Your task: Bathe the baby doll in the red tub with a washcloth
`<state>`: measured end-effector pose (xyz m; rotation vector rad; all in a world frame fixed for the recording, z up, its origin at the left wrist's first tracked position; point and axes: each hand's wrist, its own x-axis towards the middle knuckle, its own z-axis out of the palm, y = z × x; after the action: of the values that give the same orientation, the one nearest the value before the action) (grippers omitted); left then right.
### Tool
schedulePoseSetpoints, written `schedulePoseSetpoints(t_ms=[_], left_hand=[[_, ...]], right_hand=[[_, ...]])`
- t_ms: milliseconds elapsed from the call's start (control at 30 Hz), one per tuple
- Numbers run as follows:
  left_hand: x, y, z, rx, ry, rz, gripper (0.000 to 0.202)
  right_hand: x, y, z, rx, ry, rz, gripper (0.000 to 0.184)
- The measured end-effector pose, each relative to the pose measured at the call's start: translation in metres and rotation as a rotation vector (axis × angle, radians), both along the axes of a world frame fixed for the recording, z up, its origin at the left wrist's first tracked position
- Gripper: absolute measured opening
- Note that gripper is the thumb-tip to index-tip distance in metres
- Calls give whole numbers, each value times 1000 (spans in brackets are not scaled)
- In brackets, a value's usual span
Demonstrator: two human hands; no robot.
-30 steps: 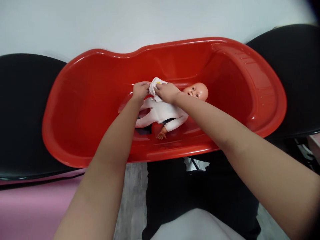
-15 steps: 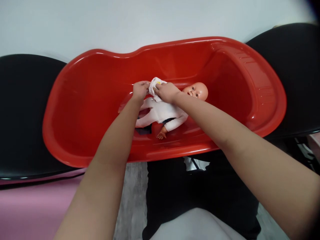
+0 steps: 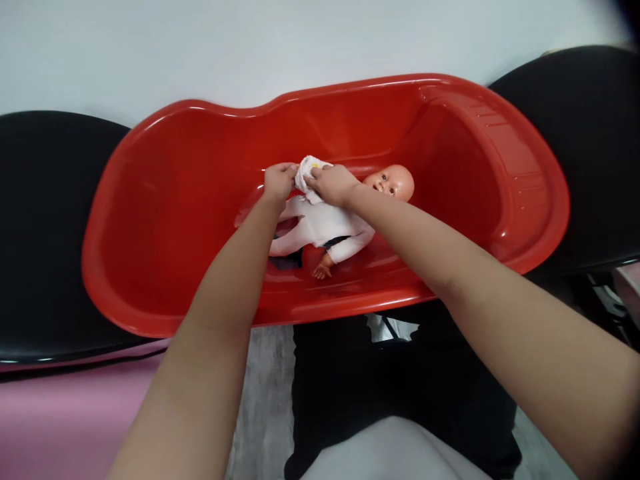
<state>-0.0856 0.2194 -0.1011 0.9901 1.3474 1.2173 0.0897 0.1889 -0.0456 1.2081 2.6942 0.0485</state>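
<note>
A baby doll (image 3: 317, 223) in a white suit lies on its back in a red baby bathtub (image 3: 170, 180), its head to the right. My right hand (image 3: 333, 183) is closed on a white cloth (image 3: 304, 175) with a yellow mark, pressed around the doll's far arm. Just left of the cloth, the fingers of my left hand (image 3: 279, 180) pinch the end of that arm, where the doll's hand is mostly covered. The doll's other arm rests toward me on the tub floor. My left forearm hides part of its legs.
The tub spans two black round-edged seats, one at the left (image 3: 40, 233) and one at the right (image 3: 595, 160). A pale wall (image 3: 250, 47) stands behind it. Something pink (image 3: 75, 413) is at the lower left, beside grey floor (image 3: 265, 400).
Both hands keep their hold on the doll's arm and the cloth, almost still. The whole view has shifted very slightly.
</note>
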Motion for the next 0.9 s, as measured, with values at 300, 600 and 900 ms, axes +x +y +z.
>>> schedulePoseSetpoints(t_ms=[300, 600, 900], left_hand=[[-4, 4, -4, -7, -2, -28, 18], [-4, 6, -8, 10, 26, -23, 12], [-2, 4, -3, 18, 23, 0, 19]], right_hand=[[0, 0, 1, -2, -30, -10, 50], [-3, -3, 1, -3, -49, -31, 48], [-3, -2, -4, -4, -22, -31, 50]])
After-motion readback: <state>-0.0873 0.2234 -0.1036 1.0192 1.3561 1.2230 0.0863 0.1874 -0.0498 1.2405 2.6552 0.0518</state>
